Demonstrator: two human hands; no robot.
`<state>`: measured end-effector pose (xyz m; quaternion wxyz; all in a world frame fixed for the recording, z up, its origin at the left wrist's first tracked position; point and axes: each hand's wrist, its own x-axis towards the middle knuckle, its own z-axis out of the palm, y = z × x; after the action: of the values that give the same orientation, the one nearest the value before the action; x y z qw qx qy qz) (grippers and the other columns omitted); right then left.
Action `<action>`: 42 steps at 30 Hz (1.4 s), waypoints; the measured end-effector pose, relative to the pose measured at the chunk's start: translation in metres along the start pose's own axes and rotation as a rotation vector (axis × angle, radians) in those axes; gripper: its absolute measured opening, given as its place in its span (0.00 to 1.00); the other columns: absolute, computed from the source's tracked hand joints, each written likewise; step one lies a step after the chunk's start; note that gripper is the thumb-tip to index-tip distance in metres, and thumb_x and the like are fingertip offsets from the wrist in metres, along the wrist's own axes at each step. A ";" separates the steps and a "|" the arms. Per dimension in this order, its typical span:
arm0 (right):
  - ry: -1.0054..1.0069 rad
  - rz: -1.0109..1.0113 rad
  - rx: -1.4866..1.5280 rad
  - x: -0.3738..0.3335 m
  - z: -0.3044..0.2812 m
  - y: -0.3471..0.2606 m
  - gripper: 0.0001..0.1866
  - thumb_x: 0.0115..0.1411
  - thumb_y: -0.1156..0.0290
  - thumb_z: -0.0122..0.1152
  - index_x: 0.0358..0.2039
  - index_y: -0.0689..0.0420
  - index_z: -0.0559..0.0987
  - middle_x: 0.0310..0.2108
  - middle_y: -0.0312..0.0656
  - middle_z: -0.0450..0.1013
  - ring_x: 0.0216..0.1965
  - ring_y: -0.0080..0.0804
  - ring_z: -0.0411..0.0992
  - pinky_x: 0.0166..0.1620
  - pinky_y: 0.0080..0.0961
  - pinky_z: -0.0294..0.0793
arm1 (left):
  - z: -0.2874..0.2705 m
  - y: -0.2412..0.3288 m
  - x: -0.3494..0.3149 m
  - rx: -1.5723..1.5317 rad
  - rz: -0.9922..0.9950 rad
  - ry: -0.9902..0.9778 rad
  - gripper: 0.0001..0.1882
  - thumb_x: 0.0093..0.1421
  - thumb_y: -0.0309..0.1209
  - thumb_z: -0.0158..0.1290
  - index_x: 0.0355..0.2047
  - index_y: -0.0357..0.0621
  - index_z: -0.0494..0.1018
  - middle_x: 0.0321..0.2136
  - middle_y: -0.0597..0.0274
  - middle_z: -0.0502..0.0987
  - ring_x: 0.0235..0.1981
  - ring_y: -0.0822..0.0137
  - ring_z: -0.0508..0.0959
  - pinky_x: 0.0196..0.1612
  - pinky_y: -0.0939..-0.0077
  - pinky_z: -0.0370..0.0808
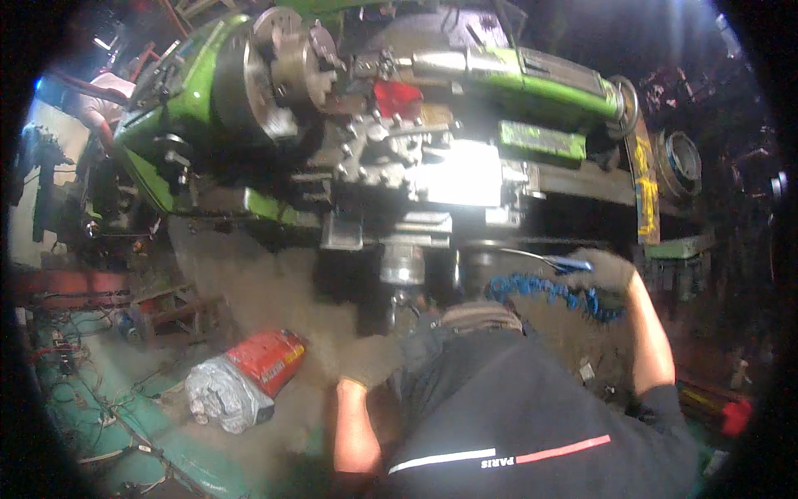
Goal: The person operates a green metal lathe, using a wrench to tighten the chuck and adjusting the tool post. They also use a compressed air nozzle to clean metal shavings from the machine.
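Observation:
In my gloved right hand (607, 274) is a blue-handled tool (571, 264) with a thin metal end pointing left; its exact kind is unclear. Beneath it a tangle of blue curls (540, 291), like metal shavings, reaches toward the same hand; whether they touch is unclear. My gloved left hand (370, 362) is low in front of me, left of my dark shirt. Blur hides its fingers and anything in them. A green lathe (465, 75) stretches across the far side. Its chuck (301, 71) is at the left, and the tool carriage (386, 154) sits in the middle.
On the floor at left lies a red and silver sack (268, 359). Behind it stands a low brown frame (179, 312), with cables (100, 407) across the green floor. A handwheel (623, 104) projects at the lathe's right end. Another person's arm (106, 133) shows far left.

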<state>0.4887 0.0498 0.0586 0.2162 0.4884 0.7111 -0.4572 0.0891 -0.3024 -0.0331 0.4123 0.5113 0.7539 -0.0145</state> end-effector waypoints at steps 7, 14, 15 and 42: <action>0.565 -0.535 0.177 -0.038 0.022 -0.072 0.36 0.61 0.62 0.80 0.68 0.58 0.80 0.51 0.43 0.81 0.52 0.33 0.78 0.59 0.36 0.78 | 0.006 -0.047 0.040 0.123 0.183 -0.166 0.26 0.69 0.55 0.52 0.47 0.49 0.89 0.51 0.45 0.88 0.53 0.42 0.87 0.56 0.47 0.81; 0.975 -0.951 0.395 0.060 0.024 -0.246 0.37 0.64 0.66 0.77 0.72 0.58 0.76 0.53 0.50 0.82 0.51 0.39 0.81 0.60 0.39 0.80 | -0.064 -0.008 0.015 -0.065 -0.087 -0.055 0.31 0.69 0.62 0.50 0.48 0.49 0.87 0.51 0.47 0.87 0.54 0.41 0.85 0.55 0.46 0.80; 0.990 -0.917 0.449 0.060 0.022 -0.276 0.37 0.64 0.66 0.77 0.72 0.57 0.75 0.54 0.51 0.82 0.52 0.41 0.82 0.60 0.39 0.80 | -0.061 -0.012 0.010 -0.074 -0.098 0.045 0.29 0.69 0.59 0.51 0.50 0.51 0.87 0.53 0.48 0.87 0.55 0.43 0.85 0.56 0.46 0.80; 0.509 -0.755 -0.372 0.273 -0.132 -0.293 0.19 0.68 0.52 0.64 0.47 0.52 0.88 0.40 0.52 0.86 0.44 0.55 0.86 0.47 0.54 0.83 | -0.240 0.110 0.206 -0.405 0.132 1.273 0.15 0.76 0.38 0.52 0.44 0.38 0.81 0.46 0.48 0.82 0.53 0.45 0.81 0.61 0.50 0.76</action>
<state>0.1284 0.2681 0.0461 -0.0616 0.2461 0.9383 -0.2349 0.0008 0.0125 0.0383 -0.0248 0.3777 0.8049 0.4570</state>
